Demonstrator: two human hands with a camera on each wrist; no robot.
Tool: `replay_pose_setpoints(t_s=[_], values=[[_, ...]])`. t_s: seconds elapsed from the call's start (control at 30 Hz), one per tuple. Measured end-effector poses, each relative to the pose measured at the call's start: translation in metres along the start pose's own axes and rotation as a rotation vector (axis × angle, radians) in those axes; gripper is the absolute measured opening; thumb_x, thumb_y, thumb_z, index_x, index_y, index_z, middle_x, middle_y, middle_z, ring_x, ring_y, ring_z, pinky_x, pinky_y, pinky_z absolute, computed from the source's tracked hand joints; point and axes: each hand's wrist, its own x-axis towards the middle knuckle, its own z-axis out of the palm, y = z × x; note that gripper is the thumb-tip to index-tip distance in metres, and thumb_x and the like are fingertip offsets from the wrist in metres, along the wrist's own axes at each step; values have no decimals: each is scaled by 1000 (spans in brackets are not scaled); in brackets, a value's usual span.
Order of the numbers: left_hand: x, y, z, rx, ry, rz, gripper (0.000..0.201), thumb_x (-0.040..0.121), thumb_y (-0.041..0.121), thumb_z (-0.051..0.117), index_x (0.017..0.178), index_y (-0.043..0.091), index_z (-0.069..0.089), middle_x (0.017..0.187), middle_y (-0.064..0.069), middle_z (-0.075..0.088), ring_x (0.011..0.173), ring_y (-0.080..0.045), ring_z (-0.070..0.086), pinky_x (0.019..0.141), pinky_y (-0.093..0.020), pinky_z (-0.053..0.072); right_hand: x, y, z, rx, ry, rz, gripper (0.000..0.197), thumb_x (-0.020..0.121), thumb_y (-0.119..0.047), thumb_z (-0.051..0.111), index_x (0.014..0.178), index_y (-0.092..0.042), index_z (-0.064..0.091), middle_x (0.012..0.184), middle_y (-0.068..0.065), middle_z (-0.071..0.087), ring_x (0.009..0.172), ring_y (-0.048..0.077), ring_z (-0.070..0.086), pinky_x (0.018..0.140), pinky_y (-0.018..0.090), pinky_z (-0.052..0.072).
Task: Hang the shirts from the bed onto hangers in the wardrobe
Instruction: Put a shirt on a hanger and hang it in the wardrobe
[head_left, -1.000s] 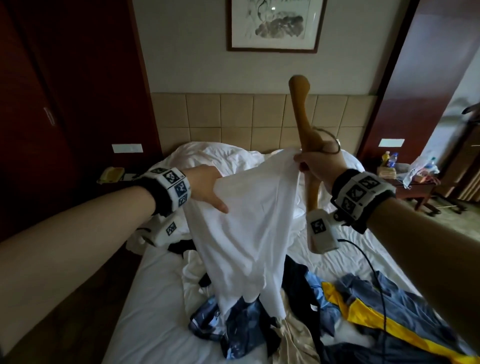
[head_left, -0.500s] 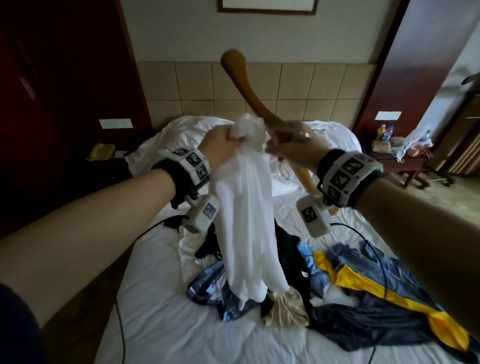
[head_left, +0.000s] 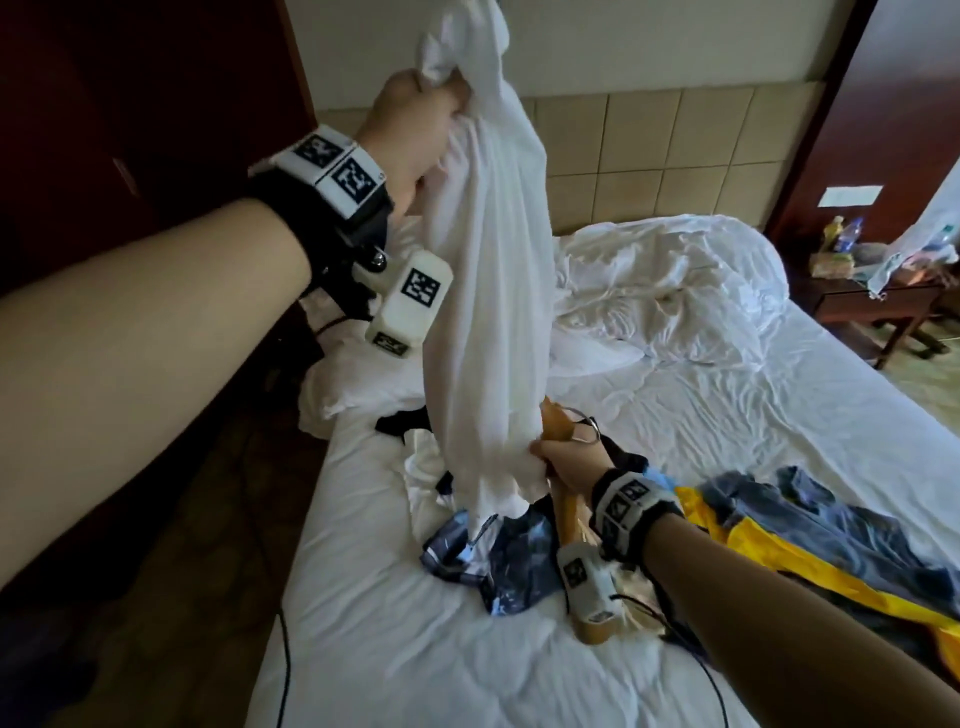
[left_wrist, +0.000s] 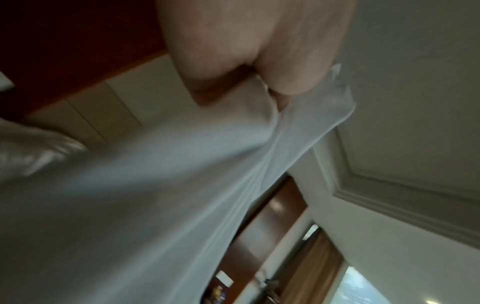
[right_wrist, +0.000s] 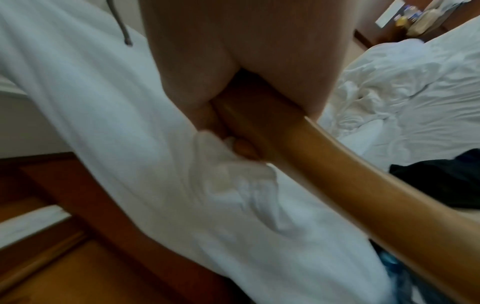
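Two fists: left hand (head_left: 415, 124) bunching white shirt (head_left: 488, 291) high, right hand (head_left: 569, 460) gripping hanger (head_left: 563, 514) (hem too).

Tiled beige headboard panel (head_left: 649, 150) on wall behind bed. Dark red-brown wood panelling (head_left: 130, 104) at left, same at right. Wooden side table (head_left: 872, 306) at right edge, bottles (head_left: 844, 236) and clutter on top. White wall plate (head_left: 849, 196) above it. Black cable (head_left: 283, 665) trailing over mattress edge. Ceiling moulding (left_wrist: 402, 205) in left wrist view.
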Motion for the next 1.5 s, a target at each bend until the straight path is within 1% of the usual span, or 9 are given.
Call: replay_pose_setpoints(t_s=[0.27, 0.37, 0.5, 0.6, 0.77, 0.9, 1.03, 1.33, 1.5], values=[[-33, -102, -37, 301, -417, -147, 99, 86, 3, 72, 157, 19, 5, 125, -1, 54, 103, -4, 59, 83, -14, 53, -2, -80, 4, 95, -40, -96, 9, 82, -5, 67, 76, -7, 61, 54, 7, 56, 50, 21, 55, 54, 31, 48], [-59, -150, -41, 665, -583, -190, 94, 76, 32, 83, 152, 19, 29, 130, -6, 56, 120, -19, 55, 101, -32, 49, 0, -96, 14, 111, -61, -147, 16, 82, -4, 66, 91, -16, 61, 55, 5, 57, 54, 22, 57, 57, 33, 51], [-105, -198, -31, 1097, -866, -279, 57, 71, 68, 72, 92, 15, 73, 79, 6, 66, 77, -15, 62, 80, -35, 52, -4, -106, 24, 134, -42, -122, 9, 80, -9, 71, 85, -11, 63, 57, 6, 59, 60, 24, 59, 61, 34, 52], [-135, -227, -14, 1056, -717, -312, 82, 58, 88, 60, 95, 15, 69, 90, 5, 68, 85, -14, 62, 83, -33, 52, -8, -110, 27, 194, -32, -126, 13, 83, -7, 70, 88, -12, 59, 62, 7, 57, 61, 23, 59, 62, 35, 52], [-146, -242, 7, 695, -425, -264, 27, 86, 37, 71, 84, 11, 67, 79, -3, 65, 81, -21, 65, 66, -26, 45, -14, -116, 20, 269, 1, -140, 14, 83, -8, 73, 89, -6, 61, 69, 9, 61, 71, 27, 63, 72, 40, 56], [-137, -237, 1, 474, -208, -247, 41, 94, 16, 60, 57, 9, 46, 55, -3, 46, 54, -15, 46, 55, -21, 34, -10, -115, 1, 276, 66, -152, 18, 82, -7, 72, 71, -11, 58, 53, 2, 58, 58, 21, 58, 66, 38, 51], [-121, -215, 1, 222, -42, -393, 24, 97, 12, 50, 74, 13, 57, 62, 1, 51, 60, -13, 46, 57, -27, 38, -3, -108, -25, 207, 189, -200, 13, 80, -4, 69, 76, -9, 58, 67, 8, 54, 64, 21, 53, 63, 34, 45], [-98, -184, 20, 67, -224, -385, 24, 97, 5, 49, 107, 13, 69, 107, -7, 71, 106, -24, 66, 98, -39, 52, -8, -101, -38, -143, 196, -467, 66, 55, -62, 80, 85, -7, 60, 80, 4, 67, 71, 20, 65, 62, 38, 54], [-86, -161, 22, 110, -287, -338, 24, 96, 1, 51, 114, -5, 66, 116, -23, 68, 109, -33, 65, 100, -45, 50, -29, -101, -24, -396, 115, -665, 62, 71, -48, 81, 108, -7, 53, 92, 5, 59, 82, 23, 53, 64, 31, 33]])
